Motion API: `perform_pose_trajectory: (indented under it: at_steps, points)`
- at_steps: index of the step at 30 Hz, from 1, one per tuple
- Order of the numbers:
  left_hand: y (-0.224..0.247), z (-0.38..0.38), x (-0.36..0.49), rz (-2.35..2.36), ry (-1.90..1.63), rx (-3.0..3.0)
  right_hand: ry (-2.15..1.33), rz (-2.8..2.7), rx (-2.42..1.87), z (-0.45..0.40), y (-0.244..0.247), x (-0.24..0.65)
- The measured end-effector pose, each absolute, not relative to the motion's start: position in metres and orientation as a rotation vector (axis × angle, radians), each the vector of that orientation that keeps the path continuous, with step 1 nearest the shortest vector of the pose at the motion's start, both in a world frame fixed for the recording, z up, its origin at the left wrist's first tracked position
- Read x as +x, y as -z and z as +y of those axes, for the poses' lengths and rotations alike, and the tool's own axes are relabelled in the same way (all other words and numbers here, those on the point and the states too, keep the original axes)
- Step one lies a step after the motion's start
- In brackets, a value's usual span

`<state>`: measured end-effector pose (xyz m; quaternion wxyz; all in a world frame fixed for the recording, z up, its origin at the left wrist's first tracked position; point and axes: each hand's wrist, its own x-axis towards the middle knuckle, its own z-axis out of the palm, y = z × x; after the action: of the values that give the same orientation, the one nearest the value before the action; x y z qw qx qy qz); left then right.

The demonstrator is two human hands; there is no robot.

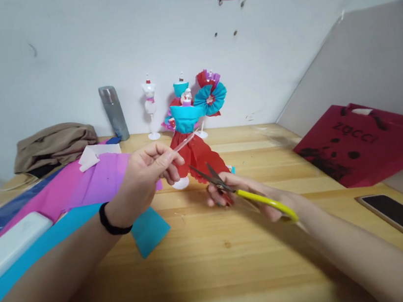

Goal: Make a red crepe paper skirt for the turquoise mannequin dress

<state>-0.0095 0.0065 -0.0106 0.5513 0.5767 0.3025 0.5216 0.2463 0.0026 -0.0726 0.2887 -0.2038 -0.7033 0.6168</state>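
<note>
Yellow-handled scissors (244,195), blades parted, sit in the loosely curled right hand (252,184); to their left, the left hand (154,169) pinches a thin clear strip (184,144), nearer than the red skirt (202,156).

A grey flask (117,116) stands near bunched brown cloth (54,144).

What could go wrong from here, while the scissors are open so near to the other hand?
First, the open blades of the scissors in the right hand point toward the left hand, so a slip might nick its fingertips. Second, the red skirt appears behind the blades; it could be snipped if they reach it. Third, the thin strip pinched in the left hand might bend or slip.
</note>
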Motion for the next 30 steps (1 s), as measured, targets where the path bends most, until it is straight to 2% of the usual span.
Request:
perform_pose_trajectory:
  at_steps: [4, 11, 20, 30]
  points:
    - [0.019, 0.006, -0.004, 0.711, -1.235, 1.310, -1.614, -1.607, -0.407, 0.008, 0.079, 0.214]
    - [0.041, -0.004, 0.009, 0.732, -1.155, 1.310, -1.240, -1.765, -0.647, -0.017, 0.095, 0.208]
    - [0.076, -0.009, 0.014, 0.723, -1.182, 1.260, -1.393, -1.722, -0.687, -0.022, 0.113, 0.200]
    - [0.077, -0.008, 0.015, 0.716, -1.186, 1.254, -1.407, -1.692, -0.720, -0.019, 0.125, 0.201]
